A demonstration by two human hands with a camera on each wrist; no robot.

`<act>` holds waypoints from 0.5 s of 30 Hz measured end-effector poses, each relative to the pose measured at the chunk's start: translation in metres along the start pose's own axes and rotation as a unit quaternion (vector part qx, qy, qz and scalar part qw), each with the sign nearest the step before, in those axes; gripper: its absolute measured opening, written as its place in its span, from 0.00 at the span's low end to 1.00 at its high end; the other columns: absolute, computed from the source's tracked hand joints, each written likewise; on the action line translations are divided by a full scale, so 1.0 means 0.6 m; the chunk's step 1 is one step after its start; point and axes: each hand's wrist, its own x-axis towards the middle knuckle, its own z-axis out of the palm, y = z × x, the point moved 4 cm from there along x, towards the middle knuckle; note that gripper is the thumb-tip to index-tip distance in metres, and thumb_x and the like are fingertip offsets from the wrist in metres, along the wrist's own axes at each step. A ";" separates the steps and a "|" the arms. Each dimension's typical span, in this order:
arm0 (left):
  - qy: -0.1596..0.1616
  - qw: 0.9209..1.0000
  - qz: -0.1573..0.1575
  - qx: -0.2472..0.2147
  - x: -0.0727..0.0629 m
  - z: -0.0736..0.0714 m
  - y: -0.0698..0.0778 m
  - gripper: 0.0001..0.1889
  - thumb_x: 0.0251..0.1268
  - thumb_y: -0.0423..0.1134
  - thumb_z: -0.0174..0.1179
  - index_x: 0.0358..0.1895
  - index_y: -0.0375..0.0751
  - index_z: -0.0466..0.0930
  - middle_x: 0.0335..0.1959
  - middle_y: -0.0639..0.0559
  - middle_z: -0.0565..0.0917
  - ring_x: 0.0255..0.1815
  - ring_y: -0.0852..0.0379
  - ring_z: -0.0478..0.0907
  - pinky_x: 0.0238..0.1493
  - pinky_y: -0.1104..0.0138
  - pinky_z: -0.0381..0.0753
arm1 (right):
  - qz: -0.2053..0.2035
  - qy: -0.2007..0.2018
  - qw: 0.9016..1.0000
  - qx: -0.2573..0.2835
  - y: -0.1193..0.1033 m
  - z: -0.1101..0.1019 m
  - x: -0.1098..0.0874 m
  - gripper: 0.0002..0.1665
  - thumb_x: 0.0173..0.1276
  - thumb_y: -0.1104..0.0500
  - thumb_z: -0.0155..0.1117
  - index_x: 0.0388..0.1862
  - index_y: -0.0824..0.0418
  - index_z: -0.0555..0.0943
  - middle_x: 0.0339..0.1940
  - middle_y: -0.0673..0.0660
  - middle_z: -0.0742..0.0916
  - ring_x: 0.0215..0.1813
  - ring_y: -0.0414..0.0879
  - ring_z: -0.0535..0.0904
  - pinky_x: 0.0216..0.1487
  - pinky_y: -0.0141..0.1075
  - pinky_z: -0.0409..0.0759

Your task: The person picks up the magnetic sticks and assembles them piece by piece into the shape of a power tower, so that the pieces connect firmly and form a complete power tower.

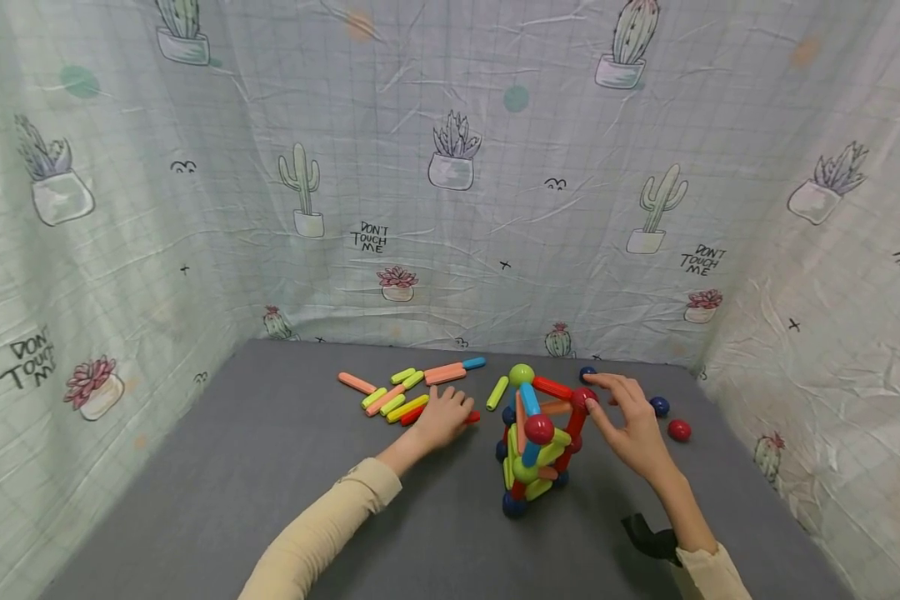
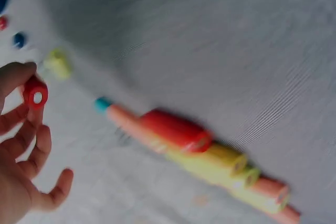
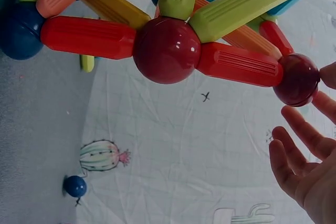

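Note:
My left hand pinches a red magnetic rod between thumb and fingers, its hollow-looking end facing the left wrist camera. The other fingers are spread and bent. On the right stands an upright tower of magnetic rods and balls, in red, green, blue, orange and yellow. At its top right corner my right hand holds a dark red ball between thumb and fingertips. A red rod joins that ball to another dark red ball lower down.
Loose orange rods, yellow rods and a blue rod lie around the left hand. A green rod lies left of the tower. Loose blue balls and a red ball sit at the right. A cactus-print curtain encloses the grey table.

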 end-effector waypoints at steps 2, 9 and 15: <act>0.038 0.999 -0.019 -0.020 -0.004 -0.037 0.002 0.12 0.56 0.45 0.59 0.42 0.46 0.76 0.38 0.50 0.77 0.42 0.51 0.70 0.45 0.51 0.66 | 0.003 -0.003 1.000 0.003 -0.001 -0.001 0.000 0.22 0.54 0.70 0.62 0.51 0.63 0.75 0.48 0.58 0.79 0.47 0.43 0.69 0.40 0.22 0.69; 0.193 0.977 -0.037 -0.087 -0.009 -0.215 0.047 0.09 0.55 0.43 0.58 0.39 0.46 0.75 0.32 0.52 0.76 0.33 0.55 0.69 0.35 0.62 0.63 | -0.012 -0.017 1.000 0.006 0.001 0.000 -0.001 0.24 0.51 0.72 0.63 0.49 0.62 0.76 0.45 0.57 0.80 0.44 0.40 0.69 0.39 0.27 0.71; 0.208 0.968 -0.004 -0.141 0.004 -0.301 0.124 0.10 0.58 0.47 0.54 0.38 0.46 0.76 0.29 0.56 0.78 0.31 0.60 0.69 0.35 0.66 0.63 | -0.026 -0.033 0.999 0.010 0.004 0.003 -0.001 0.23 0.50 0.72 0.64 0.48 0.63 0.76 0.43 0.55 0.81 0.44 0.39 0.71 0.39 0.25 0.71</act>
